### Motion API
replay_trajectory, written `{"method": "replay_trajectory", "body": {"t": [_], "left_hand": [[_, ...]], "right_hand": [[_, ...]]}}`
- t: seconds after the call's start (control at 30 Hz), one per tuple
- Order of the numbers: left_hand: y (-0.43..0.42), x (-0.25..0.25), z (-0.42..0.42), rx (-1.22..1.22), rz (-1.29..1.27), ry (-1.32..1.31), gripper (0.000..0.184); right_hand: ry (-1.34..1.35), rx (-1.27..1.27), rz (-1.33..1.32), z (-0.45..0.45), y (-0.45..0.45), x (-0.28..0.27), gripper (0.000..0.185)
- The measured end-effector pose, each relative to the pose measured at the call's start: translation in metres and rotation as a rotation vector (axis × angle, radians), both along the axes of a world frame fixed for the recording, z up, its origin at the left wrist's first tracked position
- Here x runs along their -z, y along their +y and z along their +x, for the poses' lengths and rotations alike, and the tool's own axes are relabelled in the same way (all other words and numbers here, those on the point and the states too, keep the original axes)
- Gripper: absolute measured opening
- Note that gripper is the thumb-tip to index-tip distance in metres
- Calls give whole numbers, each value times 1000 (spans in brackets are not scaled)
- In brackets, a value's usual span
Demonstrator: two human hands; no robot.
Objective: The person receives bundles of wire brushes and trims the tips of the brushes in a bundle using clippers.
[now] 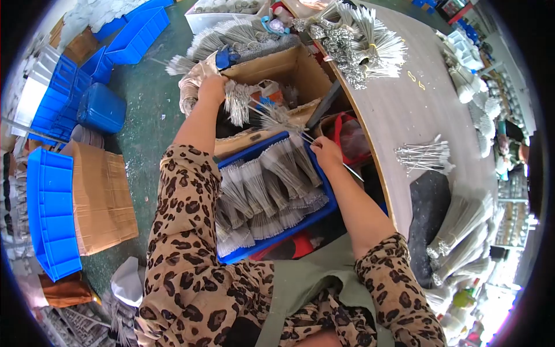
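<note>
My left hand (213,89) is closed at the left edge of an open cardboard box (300,66). Right beside it hangs a bundle of thin silvery-white wires (238,104), and pale cloth (193,81) lies to its left. What its fingers hold is hidden. My right hand (326,153) pinches the ends of some thin wires (277,120), which fan out toward the box. Below both hands stands a blue crate (330,202), packed with several bundles of similar thin wires (254,182).
To the right, a curved worktable (399,110) carries wire bundles (370,43), a small fan of wires (425,155) and yellow bands (416,81). A red bag (350,136) sits under its edge. Left on the floor are a cardboard box (104,196), blue bins (55,214) and a blue container (101,108).
</note>
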State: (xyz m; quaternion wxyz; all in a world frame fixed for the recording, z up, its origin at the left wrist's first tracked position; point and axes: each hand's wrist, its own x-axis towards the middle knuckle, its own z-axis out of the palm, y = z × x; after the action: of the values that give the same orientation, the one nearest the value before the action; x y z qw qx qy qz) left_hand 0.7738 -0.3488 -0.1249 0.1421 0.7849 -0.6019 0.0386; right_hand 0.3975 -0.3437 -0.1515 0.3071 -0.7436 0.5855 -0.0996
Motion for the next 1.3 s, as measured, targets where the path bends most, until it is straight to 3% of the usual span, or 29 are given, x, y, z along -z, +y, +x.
{"method": "replay_trajectory", "body": {"t": [0.13, 0.27, 0.43, 0.53, 0.6, 0.67, 0.7, 0.83, 0.97, 1.07, 1.17, 1.3], "left_hand": [[-38, -9, 21, 120, -84, -88, 25], [-53, -10, -13, 31, -128, -230, 29], [-30, 44, -65, -50, -146, 93, 54], [3, 62, -86, -181, -196, 283, 60], [29, 72, -98, -206, -332, 435, 65], [55, 90, -103, -196, -262, 401, 61], [63, 100, -104, -224, -236, 334, 47], [58, 102, -110, -153, -267, 266, 32], [52, 94, -106, -187, -227, 279, 31], [54, 88, -110, -192, -168, 365, 30], [45, 90, -124, -25, -360, 361, 26], [10, 59, -174, 18, -208, 309, 27]], "right_hand": [[-51, 57, -37, 13, -11, -7, 20], [3, 133, -22, 13, -18, 3, 21], [101, 195, 90, 10, -21, 33, 21], [185, 241, -25, 22, -26, 42, 18], [288, 244, -99, 28, -33, 7, 17], [414, 163, -242, 23, -61, 1, 21], [350, 203, -291, 23, -70, -3, 20], [304, 345, -457, 24, -102, 21, 26], [204, 157, -522, 24, -66, 0, 37], [-2, 167, -400, 19, -38, 16, 34], [-161, 135, -307, 3, 9, 37, 27], [-275, -20, -59, -26, 75, 36, 15]]}}
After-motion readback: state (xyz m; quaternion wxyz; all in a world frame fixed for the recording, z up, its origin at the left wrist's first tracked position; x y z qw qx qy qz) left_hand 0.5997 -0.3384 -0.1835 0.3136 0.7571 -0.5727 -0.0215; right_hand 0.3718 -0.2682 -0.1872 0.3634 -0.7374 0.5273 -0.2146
